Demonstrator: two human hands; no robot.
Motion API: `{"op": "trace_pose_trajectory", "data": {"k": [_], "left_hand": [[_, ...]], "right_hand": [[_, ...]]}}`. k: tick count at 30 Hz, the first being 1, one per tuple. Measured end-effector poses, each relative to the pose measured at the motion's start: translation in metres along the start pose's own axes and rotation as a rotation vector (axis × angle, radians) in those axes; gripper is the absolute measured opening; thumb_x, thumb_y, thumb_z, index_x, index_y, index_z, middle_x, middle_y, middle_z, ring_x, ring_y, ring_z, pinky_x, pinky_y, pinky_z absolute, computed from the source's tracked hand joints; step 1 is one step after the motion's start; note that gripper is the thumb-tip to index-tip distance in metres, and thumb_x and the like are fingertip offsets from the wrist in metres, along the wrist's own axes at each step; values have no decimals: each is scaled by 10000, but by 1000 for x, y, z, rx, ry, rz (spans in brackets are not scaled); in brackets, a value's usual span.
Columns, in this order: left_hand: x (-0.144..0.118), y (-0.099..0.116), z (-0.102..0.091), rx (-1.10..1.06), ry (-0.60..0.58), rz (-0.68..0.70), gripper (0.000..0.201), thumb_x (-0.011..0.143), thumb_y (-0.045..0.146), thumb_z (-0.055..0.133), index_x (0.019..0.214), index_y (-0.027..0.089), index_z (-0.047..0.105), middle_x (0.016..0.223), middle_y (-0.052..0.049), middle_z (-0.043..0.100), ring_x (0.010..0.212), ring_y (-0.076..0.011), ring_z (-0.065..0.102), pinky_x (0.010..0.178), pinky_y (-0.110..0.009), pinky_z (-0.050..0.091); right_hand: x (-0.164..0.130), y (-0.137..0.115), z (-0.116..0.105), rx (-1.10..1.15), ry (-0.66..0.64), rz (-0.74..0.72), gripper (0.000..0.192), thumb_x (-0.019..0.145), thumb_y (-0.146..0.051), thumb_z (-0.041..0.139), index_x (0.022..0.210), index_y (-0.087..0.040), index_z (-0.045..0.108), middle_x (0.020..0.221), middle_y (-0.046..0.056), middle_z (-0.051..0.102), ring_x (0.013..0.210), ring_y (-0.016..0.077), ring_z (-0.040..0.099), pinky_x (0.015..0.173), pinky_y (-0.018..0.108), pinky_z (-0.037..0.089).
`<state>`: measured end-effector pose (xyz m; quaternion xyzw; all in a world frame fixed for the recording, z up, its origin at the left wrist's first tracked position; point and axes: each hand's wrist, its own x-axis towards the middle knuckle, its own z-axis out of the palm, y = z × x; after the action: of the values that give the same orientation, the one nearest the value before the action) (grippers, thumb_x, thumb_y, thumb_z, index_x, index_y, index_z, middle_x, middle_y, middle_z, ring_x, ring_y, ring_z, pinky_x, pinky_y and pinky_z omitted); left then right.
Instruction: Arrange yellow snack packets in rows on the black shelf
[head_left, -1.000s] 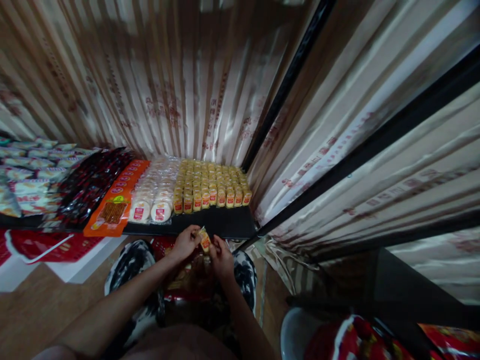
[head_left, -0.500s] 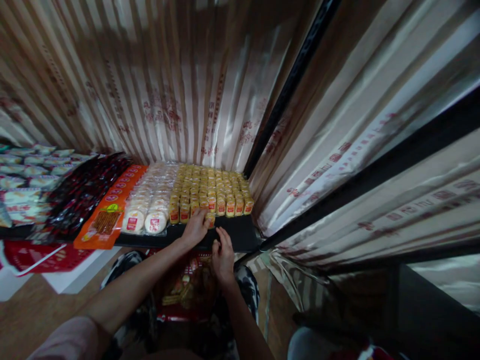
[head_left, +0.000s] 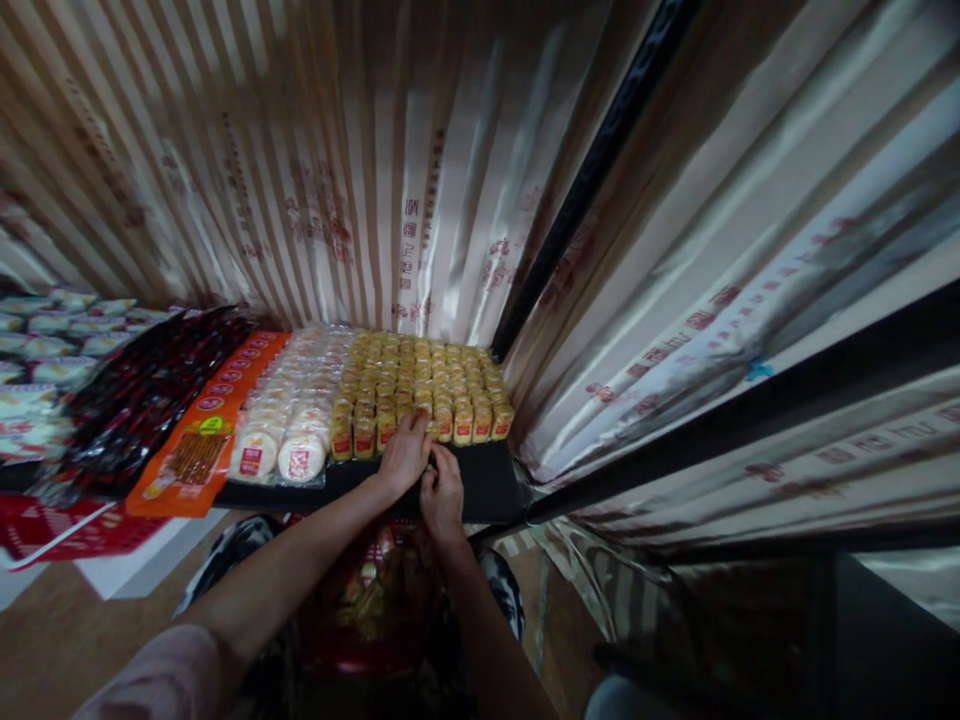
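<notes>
Nearest, sleeve point(head_left: 169, 670): pale pink, around the upper left arm.
Trousers point(head_left: 225, 565): dark with white blotches, below the front edge of the shelf.
Red package point(head_left: 375, 590): shiny and dim, between the knees, with yellowish patches.
Red-and-white box point(head_left: 67, 527): below the front edge, towards the left end, crossed by a pale strap.
Right hand point(head_left: 444, 492): above the shelf near the front edge, just beside the other hand, with fingers bent inward; cannot tell whether pinching anything.
Left hand point(head_left: 406, 455): a little farther in, with fingertips drawn together at the front row of yellow packs, hiding part of it; cannot tell whether pinching a pack or only pressing.
Shelf point(head_left: 487, 480): black, visible between yellow packs and front edge.
Yellow packs point(head_left: 405, 375): upright with red labels, in close rows from near the front edge to the back right corner.
Round white packs point(head_left: 302, 458): two columns, just left of the yellow.
Orange bag point(head_left: 199, 435): flat, slanting, slightly over the front edge.
Dark packets point(head_left: 154, 395): black and red, overlapping, beside the orange.
White packets point(head_left: 56, 370): rows at the left end.
Post point(head_left: 592, 190): black, rising from the back right corner.
Curtain point(head_left: 315, 150): pale, pleated, red-printed, along the back edge.
</notes>
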<state>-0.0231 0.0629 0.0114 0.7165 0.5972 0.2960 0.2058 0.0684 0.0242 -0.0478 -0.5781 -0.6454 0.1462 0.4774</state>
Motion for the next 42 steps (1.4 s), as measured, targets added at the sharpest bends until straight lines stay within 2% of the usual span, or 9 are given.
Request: {"op": "trace_pose_trajectory", "data": {"k": [6, 10, 15, 19, 23, 30, 34, 42], "left_hand": [[2, -4, 2, -15, 68, 60, 445, 862, 136, 368, 1306, 152, 373, 1291, -142, 418, 1151, -223, 483, 937, -372, 450], [-12, -14, 7, -15, 143, 137, 490, 841, 108, 353, 1330, 133, 332, 1360, -156, 349, 1264, -229, 376, 998, -383, 411], [-35, -37, 21, 21, 93, 159, 478, 790, 68, 365, 1259, 127, 441, 1280, -134, 456, 1184, -209, 472, 981, -354, 441], [-39, -49, 27, 18, 63, 233, 501, 797, 56, 342, 1285, 128, 432, 1318, -119, 465, 1250, -188, 413, 1048, -355, 379], [-36, -49, 28, 17, 56, 290, 454, 848, 116, 350, 1294, 106, 433, 1336, -131, 464, 1264, -188, 399, 1065, -367, 358], [-32, -52, 33, 7, 58, 257, 445, 848, 110, 373, 1284, 125, 461, 1302, -115, 507, 1221, -180, 449, 1044, -353, 387], [-32, -54, 33, 25, 62, 274, 436, 837, 95, 392, 1262, 131, 481, 1292, -112, 514, 1211, -182, 459, 1029, -345, 403], [-51, -41, 19, -25, 97, 293, 347, 795, 41, 396, 1053, 139, 606, 1092, -87, 610, 1040, -157, 560, 939, -292, 470]], "right_hand": [[5, 2, 6, -33, -10, 6, 446, 786, -99, 358, 1185, -124, 557, 1118, 135, 551, 1057, 185, 520, 937, 345, 449], [5, 6, 9, -56, -29, 23, 454, 781, -94, 359, 1188, -127, 558, 1133, 131, 536, 1062, 173, 518, 927, 310, 453], [4, 7, 10, -129, -55, 34, 487, 779, -88, 344, 1222, -154, 533, 1174, 111, 530, 1101, 171, 491, 950, 324, 430], [3, 2, 10, -193, -49, 13, 522, 771, -68, 338, 1261, -157, 495, 1254, 106, 496, 1179, 184, 427, 985, 355, 394], [2, 1, 11, -221, -63, -13, 540, 783, -71, 341, 1306, -158, 447, 1305, 91, 469, 1198, 194, 402, 1006, 371, 372], [4, 5, 16, -268, -102, 17, 537, 796, -72, 342, 1309, -185, 453, 1315, 73, 462, 1192, 181, 393, 1008, 341, 374], [3, 5, 17, -272, -73, 6, 517, 799, -86, 351, 1290, -195, 472, 1297, 88, 469, 1180, 190, 407, 978, 354, 396], [-11, -5, 4, -139, 5, -198, 419, 834, -110, 326, 1177, -149, 563, 1207, 123, 522, 1148, 185, 441, 965, 376, 410]]}}
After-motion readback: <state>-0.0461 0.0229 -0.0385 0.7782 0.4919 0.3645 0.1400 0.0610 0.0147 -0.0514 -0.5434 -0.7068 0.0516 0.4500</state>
